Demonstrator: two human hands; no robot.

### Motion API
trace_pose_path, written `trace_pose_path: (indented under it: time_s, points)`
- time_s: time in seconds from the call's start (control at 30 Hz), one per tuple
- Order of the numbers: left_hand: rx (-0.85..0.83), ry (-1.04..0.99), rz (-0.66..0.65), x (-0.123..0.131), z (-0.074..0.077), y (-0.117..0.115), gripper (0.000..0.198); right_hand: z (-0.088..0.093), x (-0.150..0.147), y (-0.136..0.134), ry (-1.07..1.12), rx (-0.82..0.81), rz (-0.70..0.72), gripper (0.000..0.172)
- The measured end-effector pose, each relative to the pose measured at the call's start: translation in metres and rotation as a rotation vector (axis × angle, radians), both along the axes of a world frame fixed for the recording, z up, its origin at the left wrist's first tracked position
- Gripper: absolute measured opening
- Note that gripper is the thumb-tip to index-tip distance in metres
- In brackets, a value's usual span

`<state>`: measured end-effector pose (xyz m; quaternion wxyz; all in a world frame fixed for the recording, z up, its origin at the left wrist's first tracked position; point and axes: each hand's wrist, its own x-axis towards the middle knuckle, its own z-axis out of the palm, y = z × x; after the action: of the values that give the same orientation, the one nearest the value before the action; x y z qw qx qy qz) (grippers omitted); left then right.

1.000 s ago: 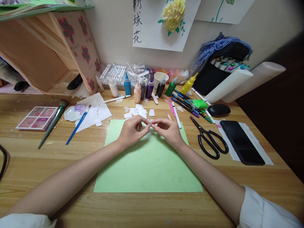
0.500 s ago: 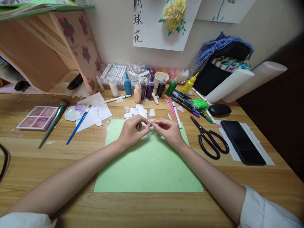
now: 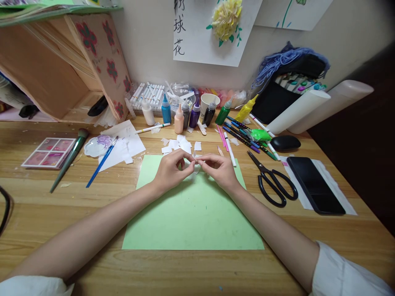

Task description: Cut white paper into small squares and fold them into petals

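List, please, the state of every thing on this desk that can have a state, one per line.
left hand: fingers pinched on small white paper piece
right hand: fingers pinched on the same piece
scissors: lying slightly open
phone: screen dark
green paper sheet: lying flat
paint bottles: upright, capped
white cup: upright
blue brush: lying flat

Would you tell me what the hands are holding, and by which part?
A small white paper scrap, pinched between the fingertips of left hand and right hand above the green sheet.
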<state>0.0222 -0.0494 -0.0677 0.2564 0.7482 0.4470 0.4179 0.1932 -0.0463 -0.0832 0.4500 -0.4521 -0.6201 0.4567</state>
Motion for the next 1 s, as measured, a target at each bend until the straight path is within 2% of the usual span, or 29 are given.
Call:
trace_pose_path:
  time_s: [0.77, 1.0]
  points:
    - [-0.006, 0.017, -0.035, -0.0005, 0.0012, -0.0006, 0.006, 0.0003, -0.0006, -0.0011, -0.028, -0.012, -0.033, 0.022]
    - [-0.053, 0.069, -0.044, 0.0010, 0.0007, -0.0011, 0.012, 0.0017, -0.0011, -0.0026, -0.076, 0.051, -0.066, 0.019]
